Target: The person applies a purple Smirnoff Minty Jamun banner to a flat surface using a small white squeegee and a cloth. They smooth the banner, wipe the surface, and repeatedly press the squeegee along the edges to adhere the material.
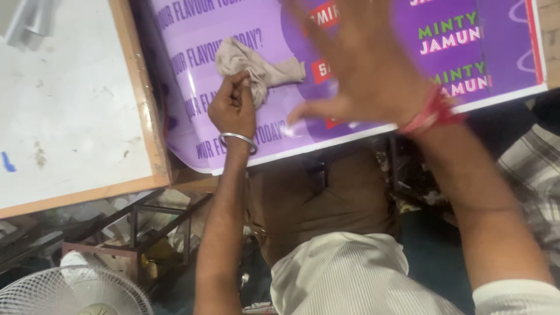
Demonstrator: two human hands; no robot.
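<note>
Both hands work on the purple printed sheet (373, 35): the left hand (233, 105) pinches a beige cloth (256, 64) at the sheet's near-left part, the right hand (361, 64) lies spread flat and blurred, so wiping seems underway, extent unclear.

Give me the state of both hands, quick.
Left hand: closed, gripping a crumpled beige cloth on the purple printed sheet.
Right hand: open, fingers spread over the sheet, holding nothing; motion-blurred.
</note>
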